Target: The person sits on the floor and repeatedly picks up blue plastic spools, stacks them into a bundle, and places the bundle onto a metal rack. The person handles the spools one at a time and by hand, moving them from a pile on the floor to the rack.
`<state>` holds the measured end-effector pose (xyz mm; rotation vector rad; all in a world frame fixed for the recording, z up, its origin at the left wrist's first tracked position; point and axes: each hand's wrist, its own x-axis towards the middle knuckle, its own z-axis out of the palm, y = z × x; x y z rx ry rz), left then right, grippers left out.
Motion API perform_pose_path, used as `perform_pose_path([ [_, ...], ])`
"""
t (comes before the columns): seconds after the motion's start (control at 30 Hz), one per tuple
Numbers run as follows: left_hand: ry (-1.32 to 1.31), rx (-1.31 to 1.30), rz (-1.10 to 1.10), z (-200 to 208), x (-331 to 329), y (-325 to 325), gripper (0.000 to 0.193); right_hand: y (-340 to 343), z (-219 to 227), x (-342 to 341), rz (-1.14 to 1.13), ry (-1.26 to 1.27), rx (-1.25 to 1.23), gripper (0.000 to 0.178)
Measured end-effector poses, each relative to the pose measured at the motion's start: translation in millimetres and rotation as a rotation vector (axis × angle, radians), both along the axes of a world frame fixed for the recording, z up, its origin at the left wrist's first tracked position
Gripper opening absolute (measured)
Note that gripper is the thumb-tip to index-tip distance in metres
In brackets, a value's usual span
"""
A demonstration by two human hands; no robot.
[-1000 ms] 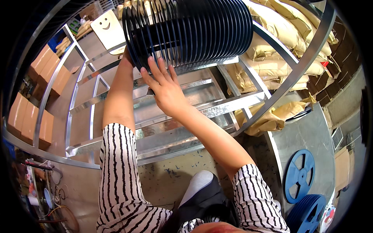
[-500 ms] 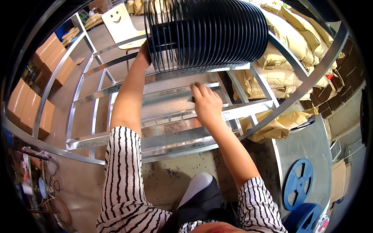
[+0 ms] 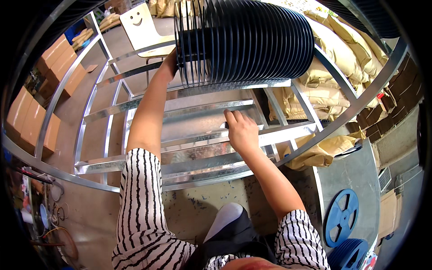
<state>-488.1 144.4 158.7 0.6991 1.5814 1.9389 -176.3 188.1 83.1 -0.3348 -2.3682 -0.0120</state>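
Warehouse floor of bare concrete carries a galvanised metal rack (image 3: 198, 135), with tan sacks (image 3: 342, 58) heaped behind it and cardboard boxes (image 3: 31, 117) to the left. On the rack's upper rail sits a long stack of black reels (image 3: 247, 40), upright on edge; the left hand (image 3: 170, 67) grips its near end, fingers hidden. The right hand (image 3: 242, 130) lies apart, curled loosely over a lower rail, so steadying the stack looks best done with both ends supported and kept level.

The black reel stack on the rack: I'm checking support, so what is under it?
The black reel stack rests on a metal rail of the rack; the left hand steadies its end. More rails lie below; the contact line itself is hidden.
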Motion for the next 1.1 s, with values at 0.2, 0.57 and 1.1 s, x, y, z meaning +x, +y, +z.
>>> perform_pose_path([
  [0.2,-0.079,0.029,0.023,6,7,3,0.051,2,-1,1,0.014,0.005,-0.003,0.022],
  [0.57,-0.087,0.258,0.092,26,17,-3,0.064,6,-5,0,0.002,0.041,-0.034,0.023],
  [1.1,0.173,0.152,0.114,-67,77,-44,0.073,32,134,-132,-0.115,0.323,-0.103,0.018],
])
